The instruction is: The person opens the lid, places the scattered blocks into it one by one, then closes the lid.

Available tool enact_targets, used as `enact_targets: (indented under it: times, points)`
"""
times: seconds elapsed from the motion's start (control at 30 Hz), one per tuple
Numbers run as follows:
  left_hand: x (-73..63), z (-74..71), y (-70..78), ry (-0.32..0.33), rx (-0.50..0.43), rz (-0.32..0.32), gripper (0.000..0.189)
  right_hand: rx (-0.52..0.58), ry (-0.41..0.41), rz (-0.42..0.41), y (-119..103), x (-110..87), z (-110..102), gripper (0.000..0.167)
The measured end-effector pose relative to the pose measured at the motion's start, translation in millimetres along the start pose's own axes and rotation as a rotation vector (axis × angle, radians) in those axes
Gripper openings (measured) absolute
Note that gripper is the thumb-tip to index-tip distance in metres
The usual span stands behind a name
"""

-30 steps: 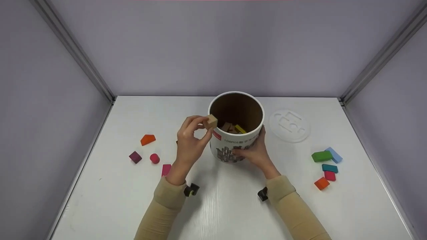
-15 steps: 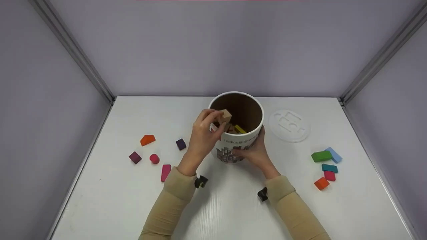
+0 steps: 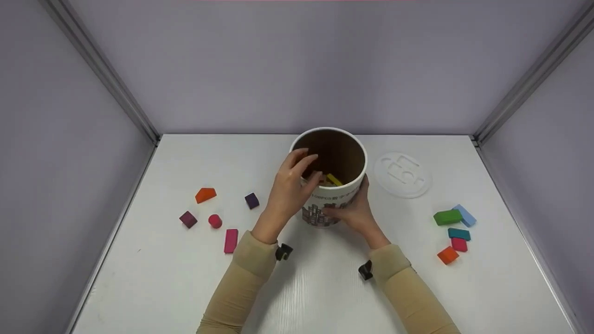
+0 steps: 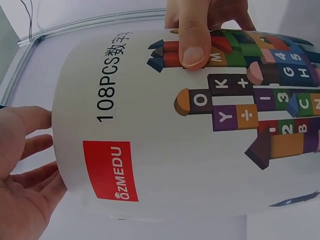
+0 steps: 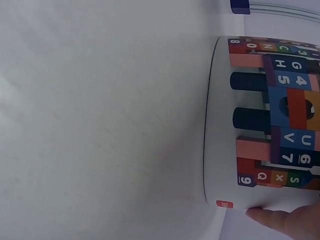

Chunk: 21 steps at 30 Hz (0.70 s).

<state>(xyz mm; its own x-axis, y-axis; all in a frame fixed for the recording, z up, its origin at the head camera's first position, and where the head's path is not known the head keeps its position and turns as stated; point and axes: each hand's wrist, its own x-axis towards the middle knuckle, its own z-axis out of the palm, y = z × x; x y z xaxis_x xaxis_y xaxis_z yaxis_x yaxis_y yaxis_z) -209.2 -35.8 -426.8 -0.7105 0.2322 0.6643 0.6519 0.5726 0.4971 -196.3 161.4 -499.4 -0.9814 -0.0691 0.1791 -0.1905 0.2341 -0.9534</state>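
A white cardboard tub printed with coloured letter blocks stands upright at the table's middle, its mouth tipped into sight. My left hand is over its near left rim, fingers parted and bent loosely over the opening, holding nothing. In the left wrist view those fingers reach past the rim. My right hand grips the tub's right side, thumb across the printed front; most of its fingers are hidden behind. Inside lie several blocks, among them a yellow block; the left hand covers part of them.
A clear plastic lid lies right of the tub. To the left are an orange block, a red cylinder, a pink block and dark blocks. A green block and several others cluster at right. Grey walls enclose the table.
My left hand has moved right to the tub's mouth and let go of a plain wooden block there. The right hand has kept its grip on the tub.
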Motion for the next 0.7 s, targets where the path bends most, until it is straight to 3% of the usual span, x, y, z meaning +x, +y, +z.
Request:
enact_targets:
  times: [0.17,0.37,0.57,0.7]
  points:
    - [-10.6,-9.7,4.2,0.033,0.077,0.026,0.038,-0.001,0.005,-0.004,0,-0.3,0,0.137]
    - [-25.9,-20.7,1.6,0.051,0.115,-0.007,0.042,-0.002,0.007,-0.022,1,-0.4,1,0.137]
    - [-43.9,-26.1,-15.3,0.086,0.156,-0.123,0.042,0.024,-0.002,-0.055,6,0.9,-1,0.137]
    - [-57.7,-25.1,-33.5,0.054,0.225,-0.249,0.047,0.023,-0.004,-0.064,7,0.9,-1,0.138]
